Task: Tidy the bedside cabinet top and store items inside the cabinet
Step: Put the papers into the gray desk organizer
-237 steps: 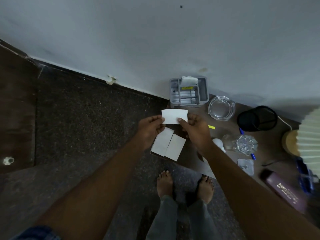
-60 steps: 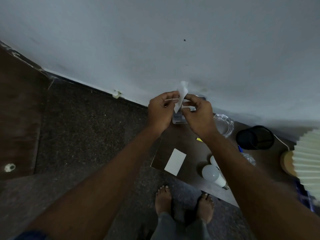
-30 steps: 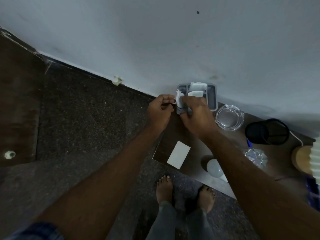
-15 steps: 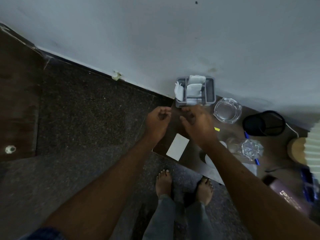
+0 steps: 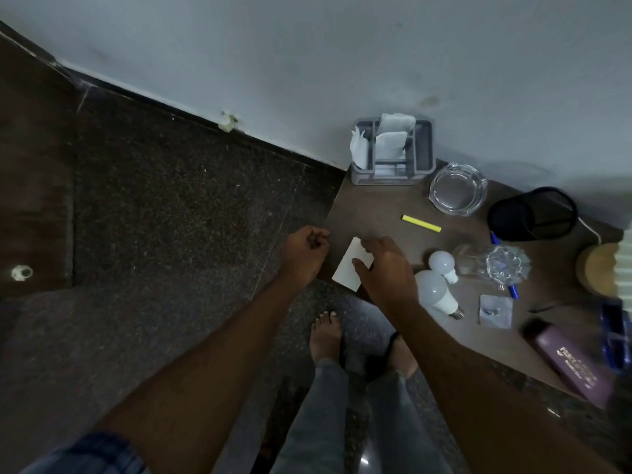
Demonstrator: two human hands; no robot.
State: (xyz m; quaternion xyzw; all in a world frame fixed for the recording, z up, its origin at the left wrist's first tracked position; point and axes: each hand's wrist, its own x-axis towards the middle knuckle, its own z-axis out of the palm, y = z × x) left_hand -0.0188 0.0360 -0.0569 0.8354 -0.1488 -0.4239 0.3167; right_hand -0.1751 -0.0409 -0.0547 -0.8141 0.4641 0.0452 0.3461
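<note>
The brown cabinet top (image 5: pixel 372 206) holds a grey organiser (image 5: pixel 425 145) at its back corner, with folded white papers (image 5: pixel 390 142) standing in it. A white card (image 5: pixel 347 273) lies at the front left corner. My right hand (image 5: pixel 386 271) is on the card, thumb across it and fingers curled at its far edge. Just left of the corner, over the floor, my left hand (image 5: pixel 306 254) hangs loosely curled and holds nothing.
A glass ashtray (image 5: pixel 458 193), a yellow strip (image 5: pixel 421 223), a black mesh cup (image 5: pixel 531 213), two white bulbs (image 5: pixel 434 292), a cut-glass piece (image 5: pixel 492 265), a small pouch (image 5: pixel 496 311), a purple bottle (image 5: pixel 574 367) and a lamp base (image 5: pixel 598 273) fill the top. My bare feet stand below.
Both hands left folded paper in the organiser and drew back toward me. My right hand came down onto the white card; my left hand stopped beside the corner.
</note>
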